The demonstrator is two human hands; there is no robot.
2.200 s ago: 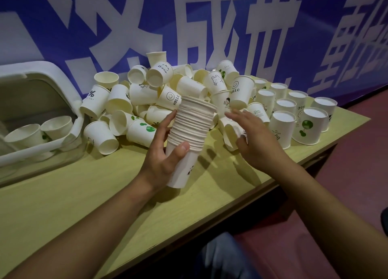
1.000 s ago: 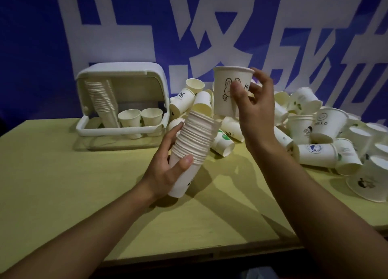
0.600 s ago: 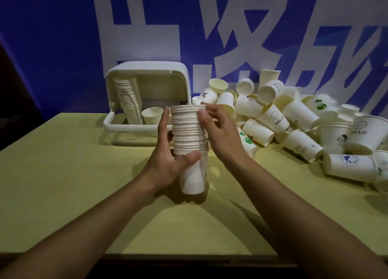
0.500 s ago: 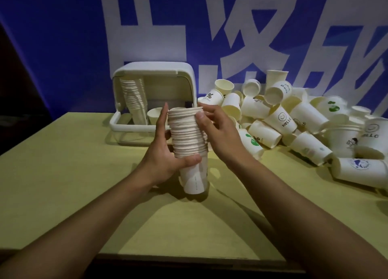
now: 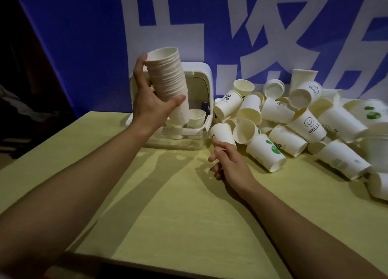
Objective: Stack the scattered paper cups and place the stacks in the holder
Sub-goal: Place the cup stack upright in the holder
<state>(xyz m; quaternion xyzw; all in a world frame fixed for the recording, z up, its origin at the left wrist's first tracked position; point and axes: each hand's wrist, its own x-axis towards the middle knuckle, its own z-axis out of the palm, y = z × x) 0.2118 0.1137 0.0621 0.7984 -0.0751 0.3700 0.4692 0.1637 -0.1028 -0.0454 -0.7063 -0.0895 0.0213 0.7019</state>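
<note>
The left hand has its grip wrapped firmly round a tall nested stack of white paper cups, thumb across the front and fingers behind, holding it in the air, open mouth up and tilted slightly left. The stack hangs right in front of the white plastic cup holder with the rounded frame, covering most of its opening. Inside the holder, one small white paper cup stands upright just to the right of the stack's lower end.

Down on the pale yellow-green desk, the right hand sits low with its grip loose, fingers half curled and pinching nothing. Its fingertips lie just beside a lying white paper cup with a small drawing, whether touching it I cannot tell.

To the right sprawls the big pile of scattered white paper cups, most on their sides, some printed with green dots, one with a smiley and "HELLO". Behind it all hangs a blue banner with large white characters.
</note>
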